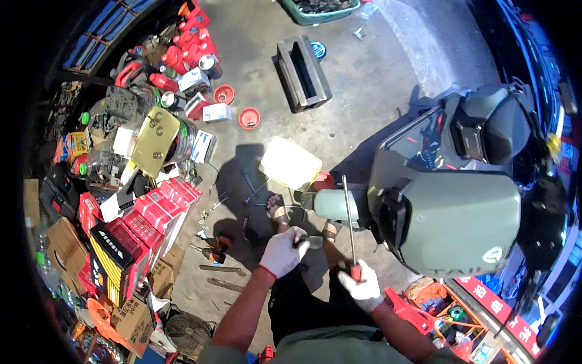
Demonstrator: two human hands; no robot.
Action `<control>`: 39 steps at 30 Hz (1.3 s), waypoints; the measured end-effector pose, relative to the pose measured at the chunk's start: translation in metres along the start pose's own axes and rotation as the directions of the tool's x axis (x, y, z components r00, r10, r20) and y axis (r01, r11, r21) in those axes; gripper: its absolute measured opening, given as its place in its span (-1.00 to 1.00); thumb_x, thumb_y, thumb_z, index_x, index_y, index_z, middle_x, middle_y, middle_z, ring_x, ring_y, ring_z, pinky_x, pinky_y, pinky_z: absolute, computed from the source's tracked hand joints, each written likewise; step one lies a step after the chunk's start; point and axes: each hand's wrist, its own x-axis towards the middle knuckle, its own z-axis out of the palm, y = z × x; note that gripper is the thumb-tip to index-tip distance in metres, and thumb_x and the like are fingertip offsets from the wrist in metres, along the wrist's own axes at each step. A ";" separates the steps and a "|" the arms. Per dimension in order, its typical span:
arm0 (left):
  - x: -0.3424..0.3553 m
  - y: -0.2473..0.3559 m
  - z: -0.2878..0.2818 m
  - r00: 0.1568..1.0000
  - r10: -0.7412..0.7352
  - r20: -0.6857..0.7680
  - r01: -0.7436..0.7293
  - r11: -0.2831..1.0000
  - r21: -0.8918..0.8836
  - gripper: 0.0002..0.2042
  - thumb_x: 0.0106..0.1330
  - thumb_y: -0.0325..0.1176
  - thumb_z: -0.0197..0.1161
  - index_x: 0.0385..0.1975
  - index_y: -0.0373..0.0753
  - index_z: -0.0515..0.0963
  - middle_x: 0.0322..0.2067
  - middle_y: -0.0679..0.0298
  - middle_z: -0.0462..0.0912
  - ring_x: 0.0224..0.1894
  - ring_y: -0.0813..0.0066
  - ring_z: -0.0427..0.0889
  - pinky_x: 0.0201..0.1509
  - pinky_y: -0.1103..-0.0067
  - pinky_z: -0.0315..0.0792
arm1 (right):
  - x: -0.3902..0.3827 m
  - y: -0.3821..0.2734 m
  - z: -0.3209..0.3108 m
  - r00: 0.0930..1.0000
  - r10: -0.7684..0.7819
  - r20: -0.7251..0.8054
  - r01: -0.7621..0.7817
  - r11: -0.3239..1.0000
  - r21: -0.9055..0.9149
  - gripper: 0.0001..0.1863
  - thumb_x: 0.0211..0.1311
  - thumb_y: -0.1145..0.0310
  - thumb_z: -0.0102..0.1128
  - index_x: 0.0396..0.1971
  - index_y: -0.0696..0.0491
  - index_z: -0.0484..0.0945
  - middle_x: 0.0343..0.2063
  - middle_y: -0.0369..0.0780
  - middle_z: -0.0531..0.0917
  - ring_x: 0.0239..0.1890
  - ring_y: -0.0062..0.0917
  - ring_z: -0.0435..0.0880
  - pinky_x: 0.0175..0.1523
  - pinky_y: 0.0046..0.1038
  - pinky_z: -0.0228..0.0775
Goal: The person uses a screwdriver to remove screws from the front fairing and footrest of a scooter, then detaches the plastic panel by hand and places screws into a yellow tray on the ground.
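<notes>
The gloved right hand (362, 286) is wrapped snugly around the red handle of a long screwdriver (350, 225), with little gap between fingers and palm; the shaft stands clear of the fist and points close to twelve o'clock, its far end appearing beside the grey-green front fender (332, 205). The gloved left hand (282, 252) is partly curled, with thumb and fingers closed on a small, dark grey-green piece (312, 242) that sticks out toward three o'clock; exactly how the fingers meet on it is too small to tell. From the left hand, the right one lies at about four o'clock, well apart. The left forearm comes up from seven o'clock, the right from between four and five, both reaching inward over the lap. From the right hand, a grey-green scooter (451, 215) stands at two o'clock. From the left hand, a pale yellow box-like object (290, 164) sits at twelve and an orange-and-black drill (213, 250) lies at nine.
</notes>
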 end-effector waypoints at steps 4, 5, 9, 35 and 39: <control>-0.043 0.049 -0.008 0.984 0.164 0.070 -0.170 0.981 0.092 -0.82 0.24 -0.30 0.30 -0.27 -0.26 0.58 -0.34 0.01 0.68 -0.24 0.01 0.68 -0.19 0.31 0.54 | -0.002 -0.030 0.004 0.950 -0.269 -0.159 0.286 0.953 0.099 -0.69 0.10 0.32 0.40 -0.20 0.12 0.55 -0.32 -0.03 0.63 -0.24 -0.17 0.67 -0.14 -0.31 0.49; -0.049 0.055 -0.008 0.978 0.198 0.072 -0.206 0.970 0.129 -0.82 0.24 -0.31 0.30 -0.27 -0.26 0.58 -0.33 0.01 0.67 -0.24 0.01 0.68 -0.18 0.31 0.54 | -0.004 -0.040 0.002 0.940 -0.300 -0.160 0.310 0.950 0.036 -0.69 0.10 0.32 0.40 -0.21 0.12 0.56 -0.31 -0.02 0.63 -0.24 -0.15 0.67 -0.13 -0.31 0.49; -0.069 0.054 -0.006 0.985 0.171 0.031 -0.172 0.982 0.073 -0.81 0.25 -0.34 0.31 -0.20 -0.25 0.59 -0.30 0.04 0.68 -0.18 0.11 0.70 -0.09 0.39 0.54 | -0.015 -0.049 -0.001 0.961 -0.232 -0.150 0.232 0.973 -0.017 -0.71 0.08 0.31 0.40 -0.27 0.14 0.55 -0.36 -0.01 0.64 -0.27 -0.13 0.66 -0.17 -0.32 0.49; -0.126 0.156 0.012 0.951 0.303 -0.058 -0.307 0.949 -0.072 -0.84 0.21 -0.41 0.33 -0.30 -0.33 0.56 -0.52 0.09 0.59 -0.51 0.32 0.60 -0.36 0.48 0.47 | -0.094 -0.016 -0.029 0.908 -0.049 -0.417 0.328 0.703 0.631 -0.80 0.19 0.45 0.35 -0.37 0.07 0.44 -0.59 -0.40 0.50 -0.55 -0.75 0.45 -0.46 -0.58 0.32; -0.140 0.153 0.054 0.930 0.365 -0.045 -0.367 0.922 -0.124 -0.86 0.22 -0.41 0.31 -0.31 -0.33 0.57 -0.49 0.05 0.63 -0.52 0.26 0.62 -0.35 0.46 0.48 | -0.125 0.020 -0.048 0.866 -0.136 -0.482 0.413 0.740 0.532 -0.79 0.20 0.40 0.35 -0.38 0.07 0.43 -0.60 -0.42 0.47 -0.56 -0.75 0.40 -0.46 -0.57 0.29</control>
